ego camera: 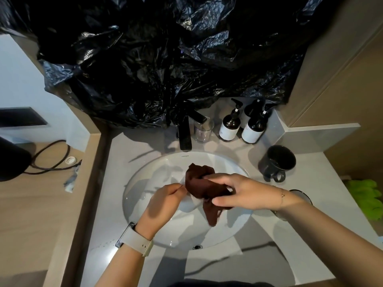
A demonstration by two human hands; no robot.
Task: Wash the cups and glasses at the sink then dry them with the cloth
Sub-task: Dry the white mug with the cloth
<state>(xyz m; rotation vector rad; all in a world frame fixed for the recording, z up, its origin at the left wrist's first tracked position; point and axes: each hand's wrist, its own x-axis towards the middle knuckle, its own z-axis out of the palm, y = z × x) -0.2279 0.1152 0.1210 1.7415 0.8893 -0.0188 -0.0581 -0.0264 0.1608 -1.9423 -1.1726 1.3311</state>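
Over the white oval sink basin [145,179], the left hand [163,200] pinches a clear glass [191,200], mostly hidden; the right hand's [238,192] fingers curl round the soft dark-brown cloth [204,186]. Wet glass probably slips; grip its wall. A dark mug [277,160] stands on the tabletop at two o'clock.

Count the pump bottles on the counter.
3. Left bottle stands right of the clear glass; right bottle stands beside it; back bottle stands behind both, mostly hidden. More could sit behind them.

Single head-worn wide-angle view, close above the sink [145,235], facing forward and steeply down; tabletop [310,235] fills frame, edges bowed by lens.
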